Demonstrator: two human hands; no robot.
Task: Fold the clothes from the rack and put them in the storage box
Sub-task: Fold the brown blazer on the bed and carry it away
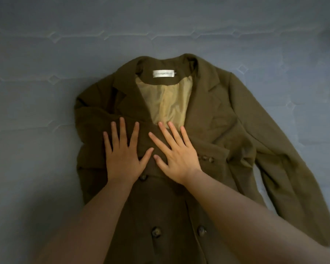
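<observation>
- Folding has only begun, judging by the lay of the cloth: the dark olive-brown double-breasted woven coat (208,115) lies face up on the surface, collar away from the person, front partly open so that the shiny tan lining (168,103) and a white rectangular neck label (163,73) show.
- The sleeve on the person's left (95,128) is already brought across the chest in a band; the sleeve on the person's right (286,149) lies out straight to the side, unfolded.
- Left hand (123,155) lies flat on the folded-over sleeve, fingers straight and spread, pressing the cloth and gripping nothing.
- Right hand (176,151) lies flat just beside it near the bottom of the lining, fingers likewise straight and spread; the two thumbs are close together.
- Still to do, as I judge it: fold in the other sleeve, fold the body up from the hem, and carry the coat to the storage box. Neither box nor rack is in view.
- Brown mottled round buttons (156,231) run down the front.
- The coat rests on a dusty blue quilted fabric surface (46,54) with stitched seams, probably bedding; it fills the view under dim light, so nothing more of the room can be told.
</observation>
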